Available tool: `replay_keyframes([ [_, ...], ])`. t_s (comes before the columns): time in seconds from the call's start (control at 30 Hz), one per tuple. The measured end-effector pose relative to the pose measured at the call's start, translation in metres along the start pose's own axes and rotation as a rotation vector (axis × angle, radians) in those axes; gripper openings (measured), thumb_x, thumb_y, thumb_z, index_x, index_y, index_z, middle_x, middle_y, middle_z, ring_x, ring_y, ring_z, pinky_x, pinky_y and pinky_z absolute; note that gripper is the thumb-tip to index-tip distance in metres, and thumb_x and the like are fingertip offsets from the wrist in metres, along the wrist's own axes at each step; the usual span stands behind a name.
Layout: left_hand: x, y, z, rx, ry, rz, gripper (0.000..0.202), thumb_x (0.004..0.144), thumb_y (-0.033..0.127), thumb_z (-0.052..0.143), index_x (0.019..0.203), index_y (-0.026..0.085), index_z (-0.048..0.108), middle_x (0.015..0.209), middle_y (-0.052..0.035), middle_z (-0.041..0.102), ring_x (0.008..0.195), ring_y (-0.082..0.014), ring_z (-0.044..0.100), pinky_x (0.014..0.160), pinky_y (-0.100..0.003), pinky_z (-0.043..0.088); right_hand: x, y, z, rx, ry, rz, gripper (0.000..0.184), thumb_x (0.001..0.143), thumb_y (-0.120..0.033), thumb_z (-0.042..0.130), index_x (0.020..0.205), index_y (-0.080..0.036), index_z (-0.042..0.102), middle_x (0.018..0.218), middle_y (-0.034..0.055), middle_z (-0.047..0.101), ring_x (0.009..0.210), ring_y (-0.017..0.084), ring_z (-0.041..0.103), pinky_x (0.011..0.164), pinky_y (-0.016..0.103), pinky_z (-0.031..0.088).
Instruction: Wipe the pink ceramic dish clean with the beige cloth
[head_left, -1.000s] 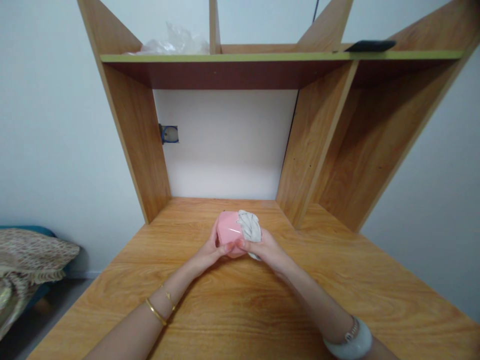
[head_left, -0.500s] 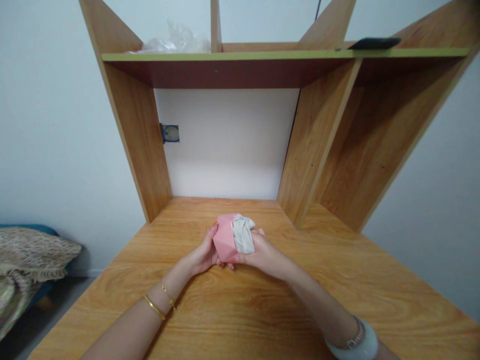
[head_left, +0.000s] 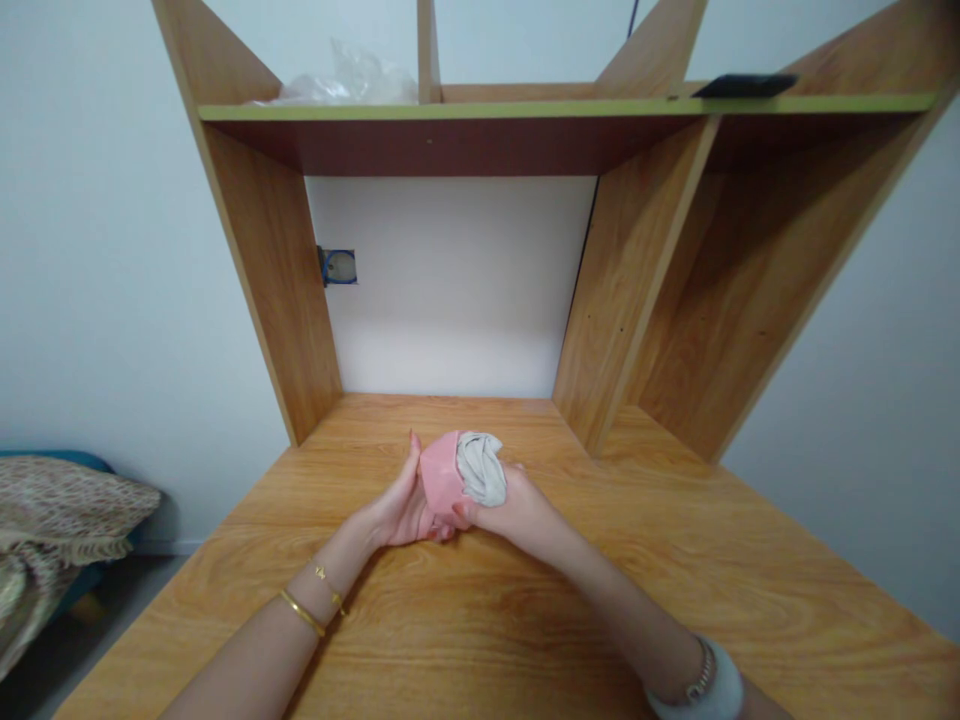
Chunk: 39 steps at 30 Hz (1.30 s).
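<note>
Both hands meet over the middle of the wooden desk. My left hand cups a small pink bowl from the left and below, fingers pointing up along its side. My right hand grips a crumpled grey-white cloth and presses it into the bowl's mouth, thumb on the pink rim. The bowl is tipped on its side with its opening toward the right. Gold bracelets circle my left wrist and a pale bangle my right.
A wooden hutch rises at the back with a shelf overhead and a slanted divider to the right. Crumpled clear plastic and a flat black object lie on the shelf. A patterned cushion sits at far left.
The bowl has turned further onto its side and shifted slightly left and down. My left hand's fingers straightened up along it, while the right hand pushed the cloth deeper in.
</note>
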<state>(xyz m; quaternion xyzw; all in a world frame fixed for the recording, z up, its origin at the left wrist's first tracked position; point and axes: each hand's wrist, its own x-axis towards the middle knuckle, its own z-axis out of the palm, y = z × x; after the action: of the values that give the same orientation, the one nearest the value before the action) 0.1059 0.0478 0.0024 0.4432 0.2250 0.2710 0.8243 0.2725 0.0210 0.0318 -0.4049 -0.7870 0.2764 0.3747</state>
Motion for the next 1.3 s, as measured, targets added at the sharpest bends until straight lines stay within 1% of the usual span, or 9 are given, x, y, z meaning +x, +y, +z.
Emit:
replay_keyframes([
  [0.13,0.000,-0.008,-0.006,0.068,-0.097,-0.007,0.091,0.060,0.081,0.018,0.103,0.010,0.057,0.085,-0.0141,0.065,0.062,-0.0172,0.063,0.043,-0.017,0.035,0.002,0.000,-0.004,0.345,0.067,0.209,0.026,0.060,-0.033,0.064,0.078,-0.014,0.060,0.076,0.0036,0.063,0.069,0.017,0.056,0.064,0.029,0.044],
  [0.2,0.002,-0.014,-0.006,0.149,-0.128,0.015,0.083,0.064,0.076,0.029,0.113,0.012,0.051,0.104,-0.0174,0.060,0.084,-0.0224,0.062,0.057,-0.022,0.043,0.001,0.001,-0.005,0.463,0.112,0.261,0.032,0.058,-0.034,0.067,0.082,-0.014,0.059,0.078,0.0043,0.062,0.071,0.017,0.056,0.066,0.029,0.044],
  [0.33,0.005,-0.017,0.003,0.334,-0.005,0.303,0.077,0.067,0.052,0.060,0.131,0.021,0.030,0.132,-0.0150,0.039,0.114,-0.0266,0.044,0.090,-0.036,0.037,0.001,0.005,-0.006,0.596,0.161,0.270,0.038,0.058,-0.039,0.069,0.086,-0.014,0.059,0.079,0.0047,0.061,0.073,0.018,0.057,0.069,0.030,0.045],
  [0.47,0.004,-0.011,0.012,0.409,0.215,0.563,0.096,0.059,0.044,0.070,0.136,0.022,0.018,0.136,-0.0136,0.034,0.123,-0.0281,0.033,0.101,-0.038,0.027,0.002,0.005,-0.006,0.645,0.138,0.239,0.043,0.056,-0.042,0.071,0.087,-0.015,0.059,0.081,0.0047,0.061,0.076,0.018,0.057,0.072,0.030,0.045],
  [0.6,0.004,-0.010,0.009,0.403,0.288,0.591,0.095,0.057,0.049,0.070,0.134,0.020,0.024,0.131,-0.0139,0.041,0.121,-0.0296,0.036,0.101,-0.040,0.027,0.003,0.001,-0.010,0.652,0.008,0.217,0.050,0.051,-0.046,0.074,0.087,-0.015,0.059,0.081,0.0043,0.061,0.074,0.017,0.057,0.070,0.028,0.045],
  [0.73,0.010,-0.018,-0.007,0.356,0.244,0.557,0.087,0.058,0.059,0.063,0.129,0.016,0.036,0.125,-0.0145,0.047,0.117,-0.0305,0.040,0.100,-0.041,0.029,0.002,0.000,-0.012,0.637,-0.062,0.123,0.055,0.051,-0.049,0.073,0.089,-0.014,0.058,0.081,0.0037,0.062,0.076,0.017,0.056,0.071,0.028,0.044],
  [0.93,0.020,-0.025,-0.020,0.241,0.219,0.513,0.075,0.061,0.065,0.057,0.115,0.014,0.052,0.116,-0.0124,0.056,0.114,-0.0295,0.044,0.098,-0.040,0.031,0.000,0.004,-0.011,0.485,-0.149,0.001,0.049,0.058,-0.046,0.069,0.092,-0.013,0.057,0.085,0.0043,0.061,0.076,0.017,0.055,0.071,0.030,0.043],
  [1.13,0.017,-0.017,-0.007,0.061,0.074,0.374,0.070,0.068,0.068,0.045,0.115,0.017,0.054,0.117,-0.0085,0.056,0.114,-0.0256,0.046,0.094,-0.033,0.034,-0.004,-0.005,-0.013,-0.121,-0.096,-0.123,0.039,0.058,-0.039,0.072,0.089,-0.017,0.063,0.100,0.0071,0.061,0.098,0.027,0.049,0.085,0.041,0.032],
  [1.3,0.009,-0.014,-0.008,0.008,0.093,0.193,0.071,0.072,0.071,0.030,0.114,0.018,0.053,0.092,-0.0087,0.067,0.074,-0.0209,0.063,0.058,-0.027,0.046,-0.006,-0.004,-0.008,-0.421,-0.168,-0.258,0.030,0.059,-0.038,0.072,0.084,-0.024,0.063,0.106,0.0014,0.061,0.103,0.024,0.047,0.082,0.036,0.031],
])
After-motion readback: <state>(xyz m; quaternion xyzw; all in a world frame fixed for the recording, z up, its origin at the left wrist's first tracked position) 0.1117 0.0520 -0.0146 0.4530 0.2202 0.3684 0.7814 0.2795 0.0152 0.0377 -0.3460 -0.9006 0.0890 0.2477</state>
